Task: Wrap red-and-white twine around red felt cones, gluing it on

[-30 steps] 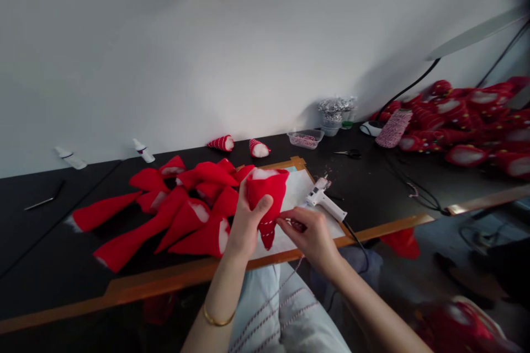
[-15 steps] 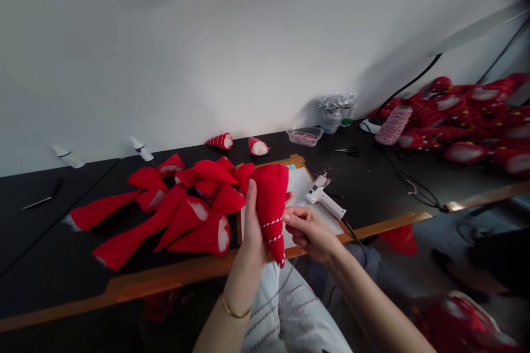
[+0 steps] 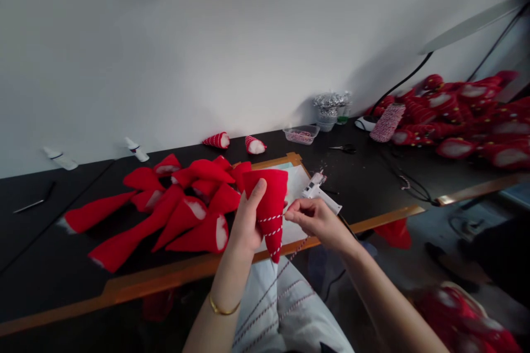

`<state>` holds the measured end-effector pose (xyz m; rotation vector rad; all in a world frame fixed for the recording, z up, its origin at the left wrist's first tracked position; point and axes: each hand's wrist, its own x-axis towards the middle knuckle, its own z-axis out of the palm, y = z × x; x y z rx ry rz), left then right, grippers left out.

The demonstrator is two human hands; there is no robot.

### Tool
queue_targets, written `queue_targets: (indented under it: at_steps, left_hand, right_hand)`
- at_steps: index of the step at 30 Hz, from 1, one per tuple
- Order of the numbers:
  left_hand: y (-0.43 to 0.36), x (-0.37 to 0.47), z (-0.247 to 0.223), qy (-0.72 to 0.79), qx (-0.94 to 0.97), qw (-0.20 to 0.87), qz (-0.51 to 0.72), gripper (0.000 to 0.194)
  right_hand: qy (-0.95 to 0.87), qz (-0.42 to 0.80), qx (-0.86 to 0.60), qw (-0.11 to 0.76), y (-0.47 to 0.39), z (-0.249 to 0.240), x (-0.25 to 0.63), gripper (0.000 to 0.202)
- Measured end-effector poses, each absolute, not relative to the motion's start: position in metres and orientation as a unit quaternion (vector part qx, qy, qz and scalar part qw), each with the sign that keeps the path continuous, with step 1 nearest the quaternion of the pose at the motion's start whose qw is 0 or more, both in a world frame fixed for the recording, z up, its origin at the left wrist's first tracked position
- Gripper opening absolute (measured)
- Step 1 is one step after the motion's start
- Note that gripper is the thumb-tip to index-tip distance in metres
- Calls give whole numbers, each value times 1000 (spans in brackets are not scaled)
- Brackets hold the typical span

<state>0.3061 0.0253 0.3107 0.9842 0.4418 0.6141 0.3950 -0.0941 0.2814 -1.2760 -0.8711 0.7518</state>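
My left hand [image 3: 249, 220] is closed round a red felt cone [image 3: 271, 193], its tip pointing down and its wide end up. Red-and-white twine [image 3: 273, 233] winds round the lower part of the cone in several turns. At the cone's right side, my right hand [image 3: 312, 220] pinches the twine between thumb and fingers. From there the loose twine [image 3: 296, 251] runs down across my lap. Just beyond my right hand a white glue gun [image 3: 321, 193] lies on a white sheet, partly hidden by the hand.
Several stuffed red cones [image 3: 194, 215] lie in a pile at left. Two twine-wrapped cones [image 3: 216, 140] rest near the wall. Farther right are a plastic tray [image 3: 301, 135], scissors [image 3: 345, 148], a twine spool [image 3: 388, 122] and a heap of decorated cones [image 3: 459, 116]. Copper-coloured tape edges the table.
The cone has turned slightly in my left hand, whose thumb now lies across its front. My right hand has shifted a little right with the twine. The view has moved slightly.
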Motion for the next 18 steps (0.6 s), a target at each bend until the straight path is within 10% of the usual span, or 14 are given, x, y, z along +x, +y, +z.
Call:
queue_targets:
  at_steps: [12,18]
  left_hand:
    - [16,309,315,256,412,826,288,53]
    - [25,308,300,188,567,707,379,58]
  right_hand:
    - [-278,362,-543,705,-84,266,389,40]
    - [-356,122,-649,661,-87,277,381,35]
